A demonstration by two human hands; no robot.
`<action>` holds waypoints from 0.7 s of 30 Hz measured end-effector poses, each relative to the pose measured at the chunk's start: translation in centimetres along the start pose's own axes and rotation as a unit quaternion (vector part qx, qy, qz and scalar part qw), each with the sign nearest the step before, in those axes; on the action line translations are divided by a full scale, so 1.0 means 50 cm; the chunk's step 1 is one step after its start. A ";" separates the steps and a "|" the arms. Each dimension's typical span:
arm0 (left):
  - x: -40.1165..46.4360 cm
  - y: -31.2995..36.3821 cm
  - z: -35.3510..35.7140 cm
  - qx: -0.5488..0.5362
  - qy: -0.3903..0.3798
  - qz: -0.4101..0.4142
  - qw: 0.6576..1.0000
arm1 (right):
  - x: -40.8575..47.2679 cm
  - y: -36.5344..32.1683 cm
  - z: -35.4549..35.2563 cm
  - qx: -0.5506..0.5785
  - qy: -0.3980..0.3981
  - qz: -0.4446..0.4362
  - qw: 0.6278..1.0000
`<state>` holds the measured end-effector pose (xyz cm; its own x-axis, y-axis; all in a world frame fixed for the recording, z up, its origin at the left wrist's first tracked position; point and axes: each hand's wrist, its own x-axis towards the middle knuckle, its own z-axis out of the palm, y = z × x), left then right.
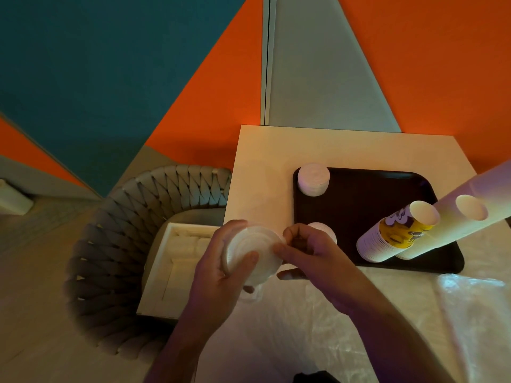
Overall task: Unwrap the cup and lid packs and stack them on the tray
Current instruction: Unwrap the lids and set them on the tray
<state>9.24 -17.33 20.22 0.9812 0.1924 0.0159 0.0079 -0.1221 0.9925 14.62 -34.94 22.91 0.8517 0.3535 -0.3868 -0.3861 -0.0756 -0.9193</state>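
We're mid-unwrap on a lid pack. Left hand [221, 261] is curled around a stack of round white plastic lids [250, 254], thumb across the top face, lower centre of frame, off the tray and above the table's near-left edge. Right hand [307, 250] pinches at the stack's right rim; we judge it's peeling clear film, though the film at that spot is too faint to confirm.

To do this step well, as we read it:
- keep the left grip snug around the stack wall so the lids don't fan out
- pull the film along the stack's axis, not sideways
- drop the film clear of the tray before placing

Containers:
- dark rectangular tray with rounded corners [359, 217], centre right on the pale square table [276, 150]. It holds one short white lid stack [313, 179] at its upper-left corner, a second white lid stack [329, 230] near its left edge, partly hidden behind the right hand, a tilted stack of yellow-and-purple printed paper cups [395, 236], and just to its right a tall plain pale cup stack [456, 217] leaning toward the right edge of frame.
- open white cardboard box [177, 261] on the grey woven chair [116, 244], lower left; contents look pale, can't identify them.

Crumpled clear plastic wrap [456, 299] lies over the table, lower right.
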 end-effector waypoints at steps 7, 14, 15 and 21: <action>0.002 0.011 -0.007 -0.009 -0.007 -0.021 1.000 | -0.010 -0.007 0.001 0.052 -0.035 0.008 0.998; 0.006 0.021 -0.010 -0.008 -0.002 0.022 1.000 | -0.014 -0.005 0.001 0.094 -0.045 0.028 0.994; 0.007 0.020 -0.011 -0.005 -0.003 0.020 1.000 | -0.015 -0.004 0.000 0.094 -0.046 0.028 0.994; 0.004 0.026 -0.005 -0.063 0.002 -0.012 0.998 | -0.012 -0.003 0.000 0.123 -0.059 0.033 0.990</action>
<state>9.40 -17.19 21.55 0.9801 0.1981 -0.0082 0.0073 0.0052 1.0000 14.16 -35.12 23.31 0.7800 0.4628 -0.4212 -0.5265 0.1217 -0.8414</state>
